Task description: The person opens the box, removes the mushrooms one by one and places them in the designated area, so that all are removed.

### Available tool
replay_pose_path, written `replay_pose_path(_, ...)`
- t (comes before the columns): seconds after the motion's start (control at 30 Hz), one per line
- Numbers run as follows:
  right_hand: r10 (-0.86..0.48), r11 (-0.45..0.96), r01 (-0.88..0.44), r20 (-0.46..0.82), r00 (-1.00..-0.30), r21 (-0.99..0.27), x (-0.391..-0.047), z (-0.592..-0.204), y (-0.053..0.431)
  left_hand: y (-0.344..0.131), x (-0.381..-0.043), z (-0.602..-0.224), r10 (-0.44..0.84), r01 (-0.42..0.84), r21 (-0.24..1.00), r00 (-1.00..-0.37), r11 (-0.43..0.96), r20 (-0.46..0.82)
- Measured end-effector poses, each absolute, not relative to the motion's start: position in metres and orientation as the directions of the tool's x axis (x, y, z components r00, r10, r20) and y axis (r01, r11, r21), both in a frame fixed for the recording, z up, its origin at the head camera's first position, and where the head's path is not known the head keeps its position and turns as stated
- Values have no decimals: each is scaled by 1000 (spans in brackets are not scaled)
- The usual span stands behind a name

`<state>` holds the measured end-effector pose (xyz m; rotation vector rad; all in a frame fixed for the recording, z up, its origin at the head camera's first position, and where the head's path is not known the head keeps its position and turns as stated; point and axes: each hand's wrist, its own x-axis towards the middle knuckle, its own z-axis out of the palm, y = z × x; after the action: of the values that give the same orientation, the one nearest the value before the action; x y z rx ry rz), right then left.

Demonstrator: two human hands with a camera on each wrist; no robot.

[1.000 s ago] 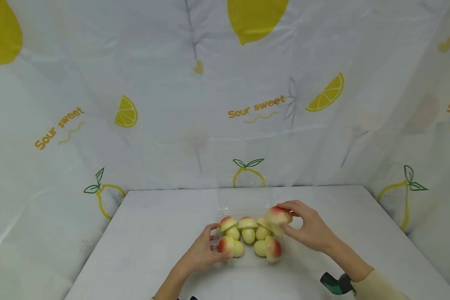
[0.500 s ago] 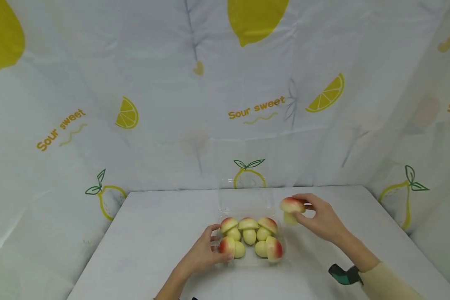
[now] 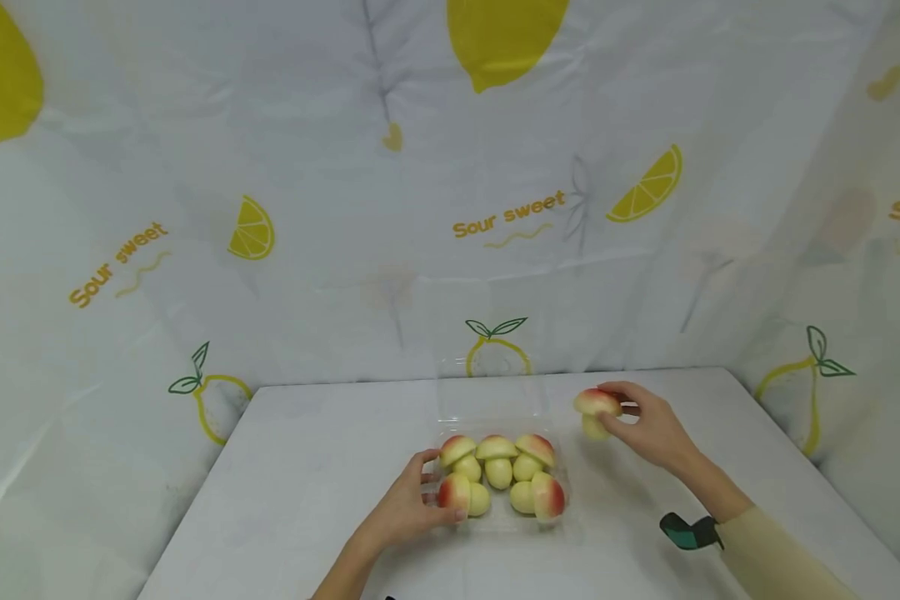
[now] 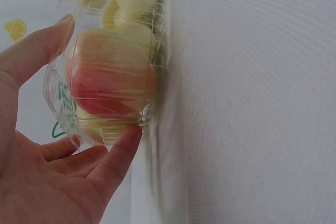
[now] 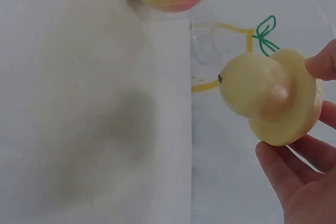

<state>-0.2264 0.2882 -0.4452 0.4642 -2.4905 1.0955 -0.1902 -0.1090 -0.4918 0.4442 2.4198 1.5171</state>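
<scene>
A toy mushroom (image 3: 596, 403) with a red and cream cap is in my right hand (image 3: 656, 433), raised to the right of a clear plastic box. Its cap is pinched between thumb and fingers, and the pale stem (image 5: 252, 85) points away from the palm in the right wrist view. My left hand (image 3: 405, 507) grips the left side of the clear box (image 3: 498, 525), thumb at the upper rim and fingers low on the wall (image 4: 113, 129). Inside the box lie several similar mushrooms (image 3: 498, 451), three across the back and two in front.
The box's transparent lid (image 3: 490, 398) stands open at the back. All of this is on a white table (image 3: 307, 467), with a lemon-printed white curtain (image 3: 345, 250) behind it. A dark green device (image 3: 688, 532) sits by my right sleeve.
My right hand has lifted its mushroom from over the box's right back corner and carried it right and away from me. The left hand has stayed on the box.
</scene>
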Motion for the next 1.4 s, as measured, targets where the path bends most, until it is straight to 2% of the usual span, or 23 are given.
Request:
replay_pose_path(0.4, -58, 665, -299, 353, -934, -684, -242, -469, 300, -110, -190, -491, 376, 109, 901, -924, 420, -64)
replay_pose_path(0.73, -38, 699, -240, 301, -953, -673, -251, -485, 310, -109, -191, -492, 384, 129, 899, -922, 419, -47)
replay_pose_path(1.0, -26, 701, -163, 204, -979, -694, -256, -489, 314, -108, -191, -492, 382, 127, 895, -923, 428, -52)
replay_pose_path(1.4, -23, 681, -146, 178, -984, -718, -263, -494, 310, -110, -189, -491, 376, 113, 898, -925, 424, -61)
